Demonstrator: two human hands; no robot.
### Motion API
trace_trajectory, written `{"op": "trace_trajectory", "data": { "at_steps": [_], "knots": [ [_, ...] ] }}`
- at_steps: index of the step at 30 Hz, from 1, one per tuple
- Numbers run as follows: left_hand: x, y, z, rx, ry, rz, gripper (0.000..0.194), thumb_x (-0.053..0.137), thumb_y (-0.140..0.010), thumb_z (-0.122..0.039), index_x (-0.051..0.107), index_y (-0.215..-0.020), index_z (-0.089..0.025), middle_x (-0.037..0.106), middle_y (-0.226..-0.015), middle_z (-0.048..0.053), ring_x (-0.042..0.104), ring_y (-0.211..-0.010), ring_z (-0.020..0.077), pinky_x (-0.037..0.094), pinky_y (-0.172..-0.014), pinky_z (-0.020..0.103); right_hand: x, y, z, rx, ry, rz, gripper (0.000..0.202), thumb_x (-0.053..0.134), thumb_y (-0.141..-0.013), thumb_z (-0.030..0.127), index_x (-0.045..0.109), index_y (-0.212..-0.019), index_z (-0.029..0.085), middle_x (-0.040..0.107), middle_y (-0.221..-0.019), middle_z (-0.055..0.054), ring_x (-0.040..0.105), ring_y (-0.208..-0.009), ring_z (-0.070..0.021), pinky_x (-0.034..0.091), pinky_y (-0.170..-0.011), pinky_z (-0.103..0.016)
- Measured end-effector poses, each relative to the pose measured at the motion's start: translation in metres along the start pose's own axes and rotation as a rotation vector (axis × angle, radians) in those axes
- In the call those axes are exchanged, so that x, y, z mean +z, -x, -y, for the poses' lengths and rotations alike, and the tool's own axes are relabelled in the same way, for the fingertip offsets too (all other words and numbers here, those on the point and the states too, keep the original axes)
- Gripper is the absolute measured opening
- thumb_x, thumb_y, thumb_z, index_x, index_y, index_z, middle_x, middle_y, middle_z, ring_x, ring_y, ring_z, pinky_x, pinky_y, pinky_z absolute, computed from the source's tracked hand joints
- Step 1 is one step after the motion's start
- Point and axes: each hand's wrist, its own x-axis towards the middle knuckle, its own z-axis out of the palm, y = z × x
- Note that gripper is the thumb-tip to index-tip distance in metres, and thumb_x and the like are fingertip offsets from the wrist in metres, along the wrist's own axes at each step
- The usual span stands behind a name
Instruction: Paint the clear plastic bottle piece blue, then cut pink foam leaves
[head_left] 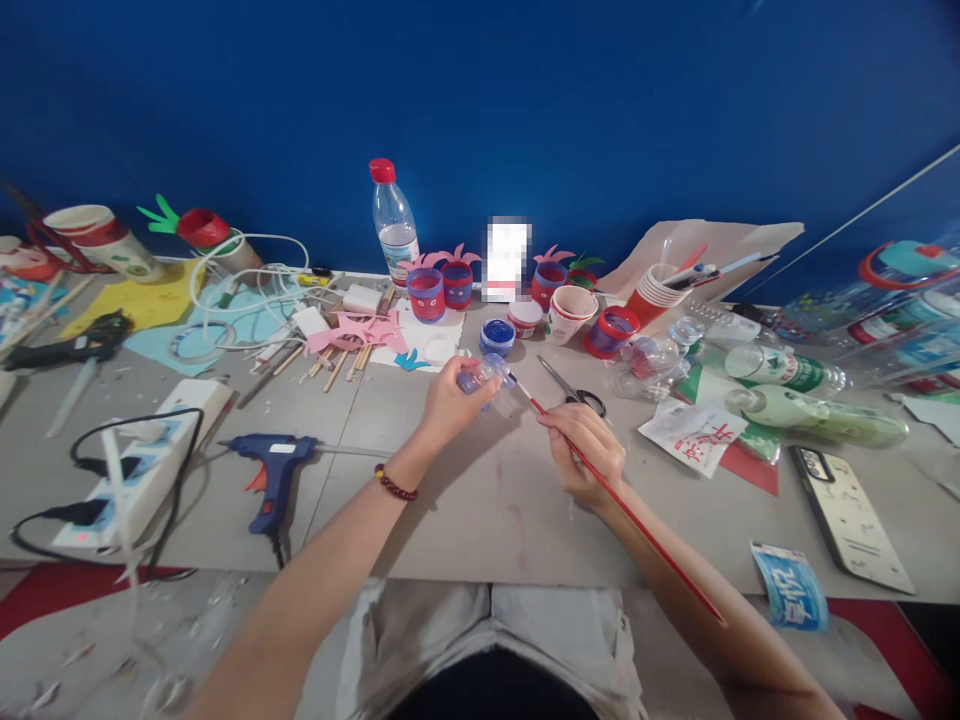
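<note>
My left hand is closed around a clear plastic bottle piece that carries some blue tint. In my right hand is a long red paintbrush, pinched near its front. The brush's dark tip is at the right side of the plastic piece; whether it touches I cannot tell. Just beyond the hands stands an open jar of blue paint, with a second, pale-topped jar beside it. Scissors lie to the right of the plastic piece.
Painted cups with paper leaves line the back. A blue glue gun and power strip lie left, with cables. To the right are plastic bottles, a stack of paper cups holding brushes, and a phone.
</note>
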Motion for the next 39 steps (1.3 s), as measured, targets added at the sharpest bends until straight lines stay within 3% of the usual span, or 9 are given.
{"op": "trace_trajectory", "data": {
  "at_steps": [8, 20, 27, 32, 39],
  "knots": [
    [-0.001, 0.006, -0.007, 0.081, -0.067, 0.033, 0.035, 0.079, -0.066, -0.042, 0.062, -0.090, -0.022, 0.070, -0.088, 0.003, 0.064, -0.084, 0.0203, 0.048, -0.077, 0.032, 0.001, 0.002, -0.003, 0.013, 0.005, 0.071, 0.032, 0.052, -0.090, 0.006, 0.066, -0.116, 0.019, 0.074, -0.092, -0.011, 0.070, -0.084, -0.0225, 0.060, -0.075, -0.039],
    [-0.001, -0.003, 0.002, 0.022, 0.004, -0.017, 0.032, 0.078, -0.068, -0.044, 0.063, -0.087, -0.023, 0.070, -0.089, 0.003, 0.064, -0.083, 0.0195, 0.050, -0.075, 0.032, -0.001, 0.000, 0.001, 0.045, -0.011, 0.053, 0.026, 0.051, -0.089, 0.006, 0.067, -0.103, 0.020, 0.072, -0.082, -0.007, 0.068, -0.073, -0.0206, 0.057, -0.069, -0.037],
    [0.000, -0.001, 0.000, -0.020, 0.027, 0.021, 0.033, 0.079, -0.067, -0.045, 0.062, -0.085, -0.023, 0.068, -0.082, 0.001, 0.061, -0.069, 0.0157, 0.049, -0.064, 0.030, 0.001, 0.005, -0.001, 0.017, 0.042, -0.006, 0.031, 0.052, -0.089, 0.005, 0.067, -0.110, 0.022, 0.072, -0.084, -0.007, 0.069, -0.076, -0.0204, 0.059, -0.071, -0.037],
    [0.001, 0.000, 0.004, 0.028, 0.010, 0.054, 0.035, 0.079, -0.067, -0.046, 0.063, -0.089, -0.023, 0.068, -0.085, 0.001, 0.060, -0.073, 0.0158, 0.049, -0.068, 0.030, 0.002, 0.002, -0.002, 0.007, 0.035, 0.027, 0.033, 0.053, -0.089, 0.005, 0.067, -0.115, 0.021, 0.074, -0.090, -0.009, 0.071, -0.083, -0.0216, 0.060, -0.075, -0.038],
    [0.000, -0.001, 0.000, -0.018, 0.042, 0.025, 0.032, 0.079, -0.067, -0.044, 0.064, -0.086, -0.022, 0.070, -0.090, 0.003, 0.063, -0.079, 0.0177, 0.048, -0.074, 0.032, -0.001, 0.000, 0.000, 0.014, -0.006, 0.070, 0.031, 0.052, -0.088, 0.003, 0.066, -0.111, 0.019, 0.072, -0.087, -0.010, 0.069, -0.082, -0.0218, 0.059, -0.073, -0.038]
  ]
}}
